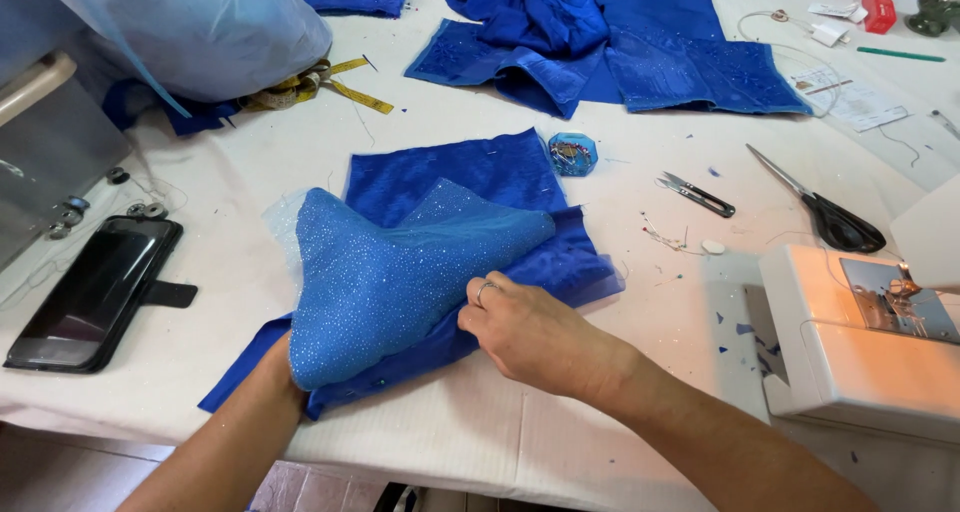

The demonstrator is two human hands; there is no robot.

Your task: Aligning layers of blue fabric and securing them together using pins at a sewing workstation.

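A stack of blue fabric pieces (450, 177) lies on the white table (250, 172) in front of me. Its top layer is a lighter, glittery blue mesh (400, 272), folded back and lifted. My left hand is hidden under that mesh layer; only the forearm (240, 422) shows at the fabric's near edge. My right hand (530, 332), with a ring on one finger, rests on the darker satin fabric at the stack's right side, fingers curled and pinching its edge.
A phone in a black case (95, 292) lies at left. A white sewing machine (860, 342) stands at right. Black-handled scissors (830, 217), thread snips (698, 196), a blue pin box (572, 154), more blue fabric (600, 47), a yellow tape measure (335, 82) and a plastic bag (200, 27) lie beyond.
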